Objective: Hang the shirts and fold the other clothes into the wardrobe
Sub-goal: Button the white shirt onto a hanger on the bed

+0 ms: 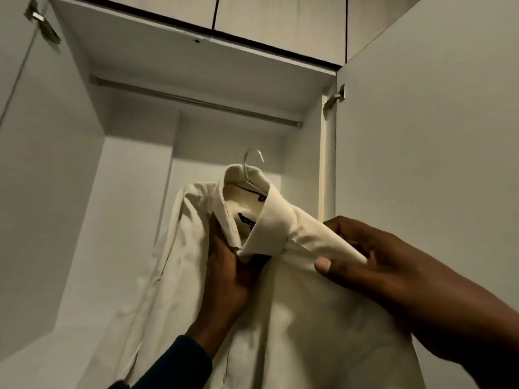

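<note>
Now, step in hand: getting the cream shirt point(295, 304), already on its hanger, up onto the wardrobe rail point(196, 103).
Landmark: the rail, a bare bar running across the top of the open wardrobe.
Shirt position: well below the rail and in front of it, held up in the doorway between the two open doors.
Hanger hook point(254, 161): a thin metal hook standing out of the collar, below the rail's right half, not touching it.
Left hand point(230, 276): below the rail's middle, its fingers tucked into the front opening just under the collar and gripping the placket edge.
Right hand point(373, 256): lower and to the right of the rail's right end, thumb and fingers pinching the shoulder fabric beside the collar.
How to do it well: judging from this, the lift should carry the weight from under the collar so the hook stays upright, rise until the hook clears the rail, then settle over it before either hand lets go.
Risk: a pull on the shoulder cloth alone could tip the hanger or slide the shirt off it.
Shirt look: pale cream cotton-like cloth, softly creased, collar standing and folded, dark label inside the neck, front open at the top, one sleeve hanging on the left.
Hanger body: mostly hidden inside the shirt.
</note>
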A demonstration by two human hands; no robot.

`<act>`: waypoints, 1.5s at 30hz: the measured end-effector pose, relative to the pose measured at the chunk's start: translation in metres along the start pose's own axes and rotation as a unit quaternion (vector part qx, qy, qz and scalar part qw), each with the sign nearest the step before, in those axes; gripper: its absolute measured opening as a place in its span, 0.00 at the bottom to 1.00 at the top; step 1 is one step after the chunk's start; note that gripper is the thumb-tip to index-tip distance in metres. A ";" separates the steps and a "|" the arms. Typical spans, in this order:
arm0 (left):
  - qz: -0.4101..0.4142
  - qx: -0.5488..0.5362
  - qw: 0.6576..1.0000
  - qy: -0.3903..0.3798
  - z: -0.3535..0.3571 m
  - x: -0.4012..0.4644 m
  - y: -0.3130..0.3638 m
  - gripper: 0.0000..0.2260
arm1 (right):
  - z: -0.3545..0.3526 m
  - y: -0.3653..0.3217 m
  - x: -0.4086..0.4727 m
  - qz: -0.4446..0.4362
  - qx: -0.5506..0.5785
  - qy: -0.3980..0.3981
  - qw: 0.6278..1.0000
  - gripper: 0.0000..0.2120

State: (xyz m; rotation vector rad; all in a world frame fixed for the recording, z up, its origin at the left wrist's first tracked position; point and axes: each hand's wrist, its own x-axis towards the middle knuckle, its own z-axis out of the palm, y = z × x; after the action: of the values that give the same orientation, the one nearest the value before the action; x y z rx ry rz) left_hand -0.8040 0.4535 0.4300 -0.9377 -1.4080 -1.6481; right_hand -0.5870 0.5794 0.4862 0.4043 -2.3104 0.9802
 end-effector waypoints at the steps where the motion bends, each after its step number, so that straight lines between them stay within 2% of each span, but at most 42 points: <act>1: 0.019 -0.011 1.000 -0.013 -0.002 0.021 -0.014 0.49 | 0.005 0.004 0.014 0.015 0.021 -0.023 0.999 0.10; 4: 0.074 0.006 0.997 -0.019 -0.003 0.078 -0.054 0.41 | 0.020 0.018 0.056 0.036 0.041 -0.034 0.998 0.10; 5: 0.085 0.016 0.996 -0.012 -0.003 0.095 -0.067 0.41 | 0.026 0.024 0.070 0.032 0.021 -0.010 0.999 0.10; 8: 0.083 0.033 0.996 0.015 -0.001 0.134 -0.099 0.48 | 0.039 0.044 0.119 0.003 -0.081 0.141 0.987 0.11; 10: 0.088 0.069 0.993 0.026 0.004 0.153 -0.116 0.53 | 0.040 0.059 0.153 -0.004 -0.067 0.187 0.980 0.13; 12: 0.088 0.099 0.991 0.030 0.013 0.166 -0.132 0.56 | 0.032 0.068 0.187 0.003 -0.007 0.180 0.984 0.16; 14: 0.066 0.084 0.994 0.024 0.025 0.181 -0.147 0.57 | 0.022 0.073 0.215 0.014 0.061 0.148 0.987 0.16; 17: 0.051 0.071 0.996 0.020 0.046 0.210 -0.176 0.56 | 0.006 0.088 0.260 0.010 0.082 0.126 0.989 0.14; 23: 0.081 0.087 0.992 0.033 0.097 0.283 -0.231 0.54 | -0.017 0.134 0.367 -0.087 -0.044 0.224 0.970 0.12; 28: 0.100 0.139 0.985 0.014 0.145 0.357 -0.265 0.49 | -0.053 0.154 0.451 -0.125 -0.168 0.303 0.930 0.12; 31: 0.122 0.162 0.979 0.009 0.173 0.395 -0.290 0.41 | -0.067 0.173 0.498 -0.129 -0.215 0.318 0.914 0.09; 34: 0.118 0.188 0.975 0.007 0.198 0.420 -0.311 0.38 | -0.073 0.193 0.536 -0.130 -0.256 0.332 0.898 0.08; 39: 0.109 0.166 0.980 -0.019 0.231 0.457 -0.345 0.36 | -0.079 0.214 0.583 -0.127 -0.276 0.366 0.879 0.11; 45: 0.127 0.131 0.981 -0.065 0.265 0.504 -0.380 0.39 | -0.097 0.224 0.635 -0.138 -0.324 0.396 0.848 0.11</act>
State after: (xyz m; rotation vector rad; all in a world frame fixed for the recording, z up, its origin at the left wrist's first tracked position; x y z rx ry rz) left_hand -1.3526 0.7118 0.7477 -1.0362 -1.4816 -1.1994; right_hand -1.1508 0.7737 0.8136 0.0168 -1.6028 0.1115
